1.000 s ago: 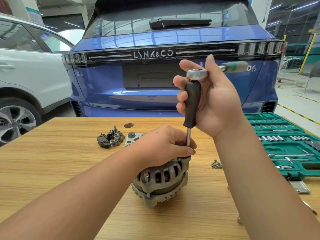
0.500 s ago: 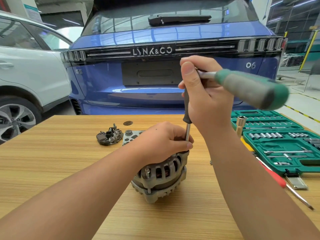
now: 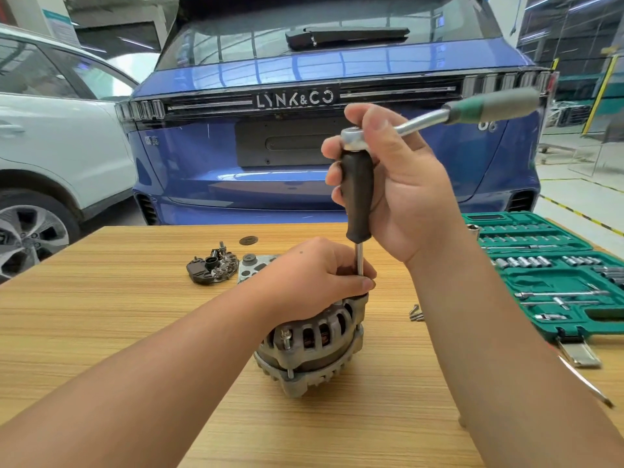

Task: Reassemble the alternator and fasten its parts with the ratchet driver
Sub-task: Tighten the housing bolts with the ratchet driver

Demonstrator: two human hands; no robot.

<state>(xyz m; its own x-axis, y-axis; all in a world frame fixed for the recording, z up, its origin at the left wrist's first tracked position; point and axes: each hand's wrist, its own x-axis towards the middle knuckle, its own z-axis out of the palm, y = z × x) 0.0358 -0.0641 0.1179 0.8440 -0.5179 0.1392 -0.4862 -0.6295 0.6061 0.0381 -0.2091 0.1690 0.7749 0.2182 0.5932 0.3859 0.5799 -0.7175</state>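
Head view. The grey cast-metal alternator with slotted housing (image 3: 312, 346) stands on the light wooden striped tabletop (image 3: 101, 315), near the middle. The left hand (image 3: 314, 278) rests on top of it, fingers curled down over the housing, thumb and fingers pinching the bare steel shaft of the black-handled driver (image 3: 356, 194) just above the casing. The driver stands upright. The right hand (image 3: 405, 184) wraps its fingers round the black handle, thumb up beside the chrome ratchet wrench with green-and-grey grip (image 3: 439, 116) seated on the handle's top.

Against 0.5 s ago: the ratchet grip has swung from pointing toward the camera and right to pointing away and right, level with the car's tail-light bar; the black handle, then mostly hidden behind the hand, now shows in full. The left hand and alternator have not shifted.

On the table beyond: a black rectifier part with metal studs (image 3: 212, 266), a grey metal plate with holes (image 3: 253, 265), a few loose screws (image 3: 416, 314), and at right an open green plastic socket-set case (image 3: 553, 278).

Writing: "LYNK&CO" on the blue car's tailgate (image 3: 297, 97); "06", partly hidden by the wrench. A white car (image 3: 50, 140) stands at left.
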